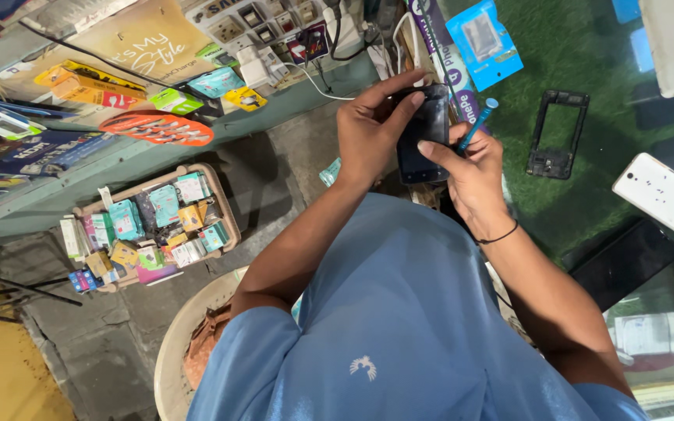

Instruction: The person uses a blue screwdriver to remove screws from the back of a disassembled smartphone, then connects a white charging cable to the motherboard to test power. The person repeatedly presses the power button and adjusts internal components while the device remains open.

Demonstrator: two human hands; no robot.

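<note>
Green artificial turf covers a counter seen from above, with a grey stone floor to the left of it. A person in a blue shirt leans over the counter's edge, both forearms reaching forward.

Between the two hands is a small black phone, held upright with its dark screen facing the camera. The left hand wraps around the phone's left edge, fingers curled over its top and thumb lying across the screen. The right hand grips the phone's right edge, its forefinger pressed flat on the screen, and the same hand pinches a thin blue tool that sticks up and away from the phone. A black band circles the right wrist.

Just right of the right hand, a black phone frame lies on the turf. Farther right lies a white phone, face down. Below it, near the right forearm, sits a dark screen panel.

Beyond the hands hangs a blue blister pack. Well left of the left hand, on the floor, stands a wooden tray packed with small coloured boxes. An orange sandal rests on a ledge above the tray.
</note>
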